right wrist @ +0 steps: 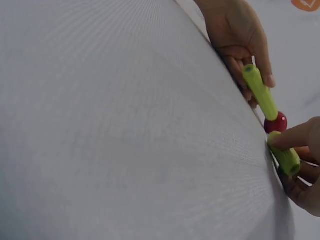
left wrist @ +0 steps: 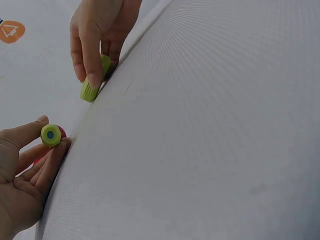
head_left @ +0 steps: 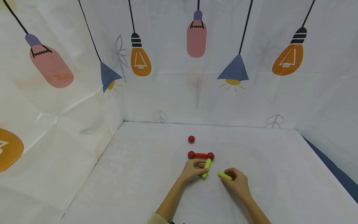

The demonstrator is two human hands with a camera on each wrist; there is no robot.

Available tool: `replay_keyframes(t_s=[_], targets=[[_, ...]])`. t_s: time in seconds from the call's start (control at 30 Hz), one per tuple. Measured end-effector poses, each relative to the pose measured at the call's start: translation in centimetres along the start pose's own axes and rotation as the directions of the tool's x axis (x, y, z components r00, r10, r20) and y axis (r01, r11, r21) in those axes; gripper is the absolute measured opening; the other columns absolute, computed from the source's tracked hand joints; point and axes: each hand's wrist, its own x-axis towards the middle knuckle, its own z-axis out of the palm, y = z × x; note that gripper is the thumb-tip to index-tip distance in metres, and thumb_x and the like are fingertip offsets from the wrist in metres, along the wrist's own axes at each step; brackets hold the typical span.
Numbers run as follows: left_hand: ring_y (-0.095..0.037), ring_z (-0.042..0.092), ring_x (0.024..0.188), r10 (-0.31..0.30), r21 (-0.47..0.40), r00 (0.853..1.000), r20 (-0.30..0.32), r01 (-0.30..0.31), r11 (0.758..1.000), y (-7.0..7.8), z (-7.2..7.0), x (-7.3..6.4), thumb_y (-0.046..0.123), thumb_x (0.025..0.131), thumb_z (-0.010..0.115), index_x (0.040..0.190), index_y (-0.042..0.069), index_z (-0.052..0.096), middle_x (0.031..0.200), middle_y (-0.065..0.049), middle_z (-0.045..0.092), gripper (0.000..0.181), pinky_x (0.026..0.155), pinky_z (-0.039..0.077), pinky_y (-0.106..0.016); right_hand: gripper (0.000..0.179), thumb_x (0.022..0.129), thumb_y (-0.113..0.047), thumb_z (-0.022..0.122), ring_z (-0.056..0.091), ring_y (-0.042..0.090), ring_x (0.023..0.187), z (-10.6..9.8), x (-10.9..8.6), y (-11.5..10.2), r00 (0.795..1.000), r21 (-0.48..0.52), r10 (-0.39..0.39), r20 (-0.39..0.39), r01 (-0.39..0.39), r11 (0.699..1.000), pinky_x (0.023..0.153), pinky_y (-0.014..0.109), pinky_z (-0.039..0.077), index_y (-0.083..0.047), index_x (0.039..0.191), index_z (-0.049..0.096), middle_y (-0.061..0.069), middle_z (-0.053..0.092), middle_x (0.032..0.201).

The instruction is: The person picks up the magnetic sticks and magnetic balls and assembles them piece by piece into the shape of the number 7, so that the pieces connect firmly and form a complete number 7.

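A red rod (head_left: 200, 155) lies on the table with a red ball (head_left: 191, 154) at its left end and another red ball (head_left: 210, 156) at its right end. My left hand (head_left: 192, 169) pinches a yellow-green rod (head_left: 207, 168) just below the right ball. In the right wrist view that rod's (right wrist: 260, 92) far end meets the ball (right wrist: 280, 122); whether they are joined I cannot tell. To the right, my right hand (head_left: 238, 183) holds a second yellow-green rod (head_left: 224, 176) between thumb and fingers, apart from the others.
A single loose red ball (head_left: 191, 139) sits behind the joined pieces. White table surface (head_left: 134, 174) spreads around the hands. A white sheet printed with lamps (head_left: 167, 93) hangs behind and along the left side.
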Motion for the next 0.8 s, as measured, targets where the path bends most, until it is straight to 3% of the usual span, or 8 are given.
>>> replay_keyframes(t_s=[0.23,0.43,0.53,0.63,0.73,0.8], targets=[[-0.017,0.068,0.079,0.004,0.017,1.000,0.001,-0.004,1.000,0.0,0.0,0.0,0.010,0.079,0.074,0.111,0.000,0.066,0.095,-0.014,0.071,0.035,0.065,0.053,-0.021,0.028,0.075,-0.005,0.074,0.062,0.022,0.079,-0.2,0.2,-0.2,0.992,-0.161,-0.104,0.077,0.116,0.980,0.072,0.037,0.051,0.008,0.097,0.065,0.010,0.067,0.086],[-0.014,0.067,0.078,-0.001,0.023,1.000,0.009,0.000,1.000,0.1,0.0,0.0,0.011,0.080,0.074,0.112,-0.001,0.066,0.094,-0.014,0.071,0.035,0.064,0.053,-0.020,0.031,0.080,-0.007,0.069,0.059,0.023,0.083,-0.5,0.2,-1.1,0.985,-0.156,-0.071,0.157,0.096,0.983,0.074,0.040,0.050,0.011,0.104,0.064,0.012,0.064,0.091],[-0.014,0.067,0.078,0.002,0.020,1.000,0.011,-0.002,1.000,0.1,-0.1,-0.1,0.011,0.079,0.074,0.112,-0.001,0.066,0.094,-0.014,0.071,0.036,0.064,0.052,-0.020,0.033,0.082,-0.009,0.068,0.058,0.020,0.083,-0.4,0.1,-1.4,0.981,-0.056,-0.027,0.192,0.039,0.998,0.072,0.034,0.050,0.011,0.109,0.062,0.011,0.064,0.093],[-0.016,0.067,0.079,0.002,0.020,1.000,0.009,-0.002,1.000,0.0,0.0,0.0,0.011,0.080,0.073,0.112,-0.001,0.066,0.094,-0.015,0.070,0.035,0.064,0.053,-0.020,0.036,0.084,-0.011,0.067,0.060,0.018,0.082,-0.2,-0.1,-1.7,0.964,0.132,0.006,0.265,-0.043,0.990,0.070,0.028,0.051,0.012,0.111,0.060,0.011,0.066,0.094],[-0.017,0.067,0.079,-0.001,0.009,1.000,0.006,0.001,1.000,0.1,0.0,0.0,0.010,0.080,0.073,0.112,-0.001,0.066,0.095,-0.015,0.070,0.035,0.064,0.053,-0.021,0.042,0.086,-0.014,0.066,0.064,0.017,0.083,0.2,-0.4,-1.8,0.924,0.322,0.047,0.378,-0.179,0.930,0.070,0.026,0.053,0.016,0.114,0.055,0.012,0.067,0.096],[-0.019,0.067,0.079,0.000,0.001,1.000,0.007,0.000,1.000,1.1,-0.1,-0.4,0.007,0.081,0.072,0.113,-0.003,0.065,0.095,-0.018,0.070,0.034,0.063,0.053,-0.021,0.047,0.087,-0.017,0.065,0.065,0.017,0.083,0.4,-0.6,-1.8,0.889,0.399,0.048,0.456,-0.253,0.881,0.072,0.028,0.054,0.018,0.117,0.052,0.014,0.068,0.096]])
